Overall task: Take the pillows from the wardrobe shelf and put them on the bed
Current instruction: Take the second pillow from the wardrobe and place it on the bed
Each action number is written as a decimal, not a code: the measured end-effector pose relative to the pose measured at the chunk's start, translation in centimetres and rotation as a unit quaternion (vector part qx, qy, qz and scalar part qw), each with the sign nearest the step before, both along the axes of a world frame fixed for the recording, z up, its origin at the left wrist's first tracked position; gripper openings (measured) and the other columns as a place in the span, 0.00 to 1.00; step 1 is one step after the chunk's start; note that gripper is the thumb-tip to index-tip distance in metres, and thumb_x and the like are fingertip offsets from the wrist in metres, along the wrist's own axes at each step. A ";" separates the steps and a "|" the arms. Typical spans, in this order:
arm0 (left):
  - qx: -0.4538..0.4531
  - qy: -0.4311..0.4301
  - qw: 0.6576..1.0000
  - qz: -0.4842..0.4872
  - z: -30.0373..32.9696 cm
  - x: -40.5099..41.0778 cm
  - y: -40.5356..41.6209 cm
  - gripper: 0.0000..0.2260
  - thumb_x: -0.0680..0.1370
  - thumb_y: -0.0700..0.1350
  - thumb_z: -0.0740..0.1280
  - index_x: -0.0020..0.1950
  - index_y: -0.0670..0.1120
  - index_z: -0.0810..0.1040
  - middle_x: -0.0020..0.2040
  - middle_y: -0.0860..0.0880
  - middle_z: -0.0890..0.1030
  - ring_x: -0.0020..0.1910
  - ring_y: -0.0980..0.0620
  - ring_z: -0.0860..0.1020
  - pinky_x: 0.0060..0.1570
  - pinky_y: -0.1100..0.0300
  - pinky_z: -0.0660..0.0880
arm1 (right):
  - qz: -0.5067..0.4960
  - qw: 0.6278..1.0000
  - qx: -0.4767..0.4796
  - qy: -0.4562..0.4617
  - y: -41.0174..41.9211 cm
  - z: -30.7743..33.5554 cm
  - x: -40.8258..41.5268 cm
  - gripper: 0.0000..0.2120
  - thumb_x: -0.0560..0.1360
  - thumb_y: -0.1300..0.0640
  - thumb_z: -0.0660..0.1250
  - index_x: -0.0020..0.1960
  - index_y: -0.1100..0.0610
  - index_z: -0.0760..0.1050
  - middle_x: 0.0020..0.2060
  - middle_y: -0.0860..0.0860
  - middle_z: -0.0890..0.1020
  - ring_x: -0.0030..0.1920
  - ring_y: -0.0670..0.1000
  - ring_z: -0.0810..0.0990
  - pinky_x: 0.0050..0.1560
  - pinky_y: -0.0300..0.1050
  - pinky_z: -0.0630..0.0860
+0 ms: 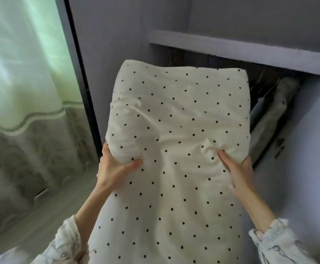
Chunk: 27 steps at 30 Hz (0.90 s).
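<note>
A cream pillow with small black dots fills the middle of the head view, held up in front of the open wardrobe. My left hand grips its left edge, thumb pressed into the fabric. My right hand grips its right side, fingers dug into the case. The loose end of the pillowcase hangs down between my forearms. Above and behind the pillow runs the pale wardrobe shelf board. The bed is not in view.
A dark wardrobe compartment under the shelf holds hanging clothes and hangers on the right. A black wardrobe frame edge stands to the left. Further left hangs a pale green curtain with a patterned lower border, above a wooden floor.
</note>
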<state>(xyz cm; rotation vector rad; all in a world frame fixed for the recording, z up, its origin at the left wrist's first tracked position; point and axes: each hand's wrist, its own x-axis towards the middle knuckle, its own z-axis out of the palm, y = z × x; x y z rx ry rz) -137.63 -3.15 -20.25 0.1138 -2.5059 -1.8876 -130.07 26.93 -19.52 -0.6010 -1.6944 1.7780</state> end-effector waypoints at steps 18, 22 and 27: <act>-0.042 -0.079 0.981 0.170 -11.0 10.1 -26.5 0.50 0.54 0.58 0.77 0.70 0.59 0.54 0.55 0.60 0.72 0.55 0.54 0.73 0.51 0.56 0.75 | 0.172 0.967 -0.031 -0.184 -24.1 -11.0 0.0 0.26 0.65 0.54 0.76 0.58 0.55 0.69 0.57 0.53 0.79 0.55 0.51 0.78 0.60 0.51 0.74; -0.046 -0.097 0.969 0.223 -12.4 12.1 -31.5 0.47 0.54 0.57 0.76 0.68 0.61 0.55 0.56 0.60 0.73 0.57 0.53 0.74 0.51 0.54 0.75 | 0.235 0.953 -0.021 -0.190 -29.9 -12.2 -1.4 0.29 0.66 0.55 0.76 0.63 0.59 0.68 0.59 0.53 0.78 0.57 0.50 0.78 0.61 0.50 0.74; -0.053 -0.114 0.948 0.292 -13.1 13.2 -35.9 0.45 0.55 0.57 0.76 0.67 0.58 0.58 0.59 0.54 0.73 0.59 0.49 0.73 0.57 0.44 0.74 | 0.320 0.922 0.020 -0.218 -35.6 -12.6 -5.3 0.39 0.61 0.47 0.76 0.66 0.57 0.64 0.59 0.51 0.77 0.56 0.49 0.78 0.56 0.45 0.74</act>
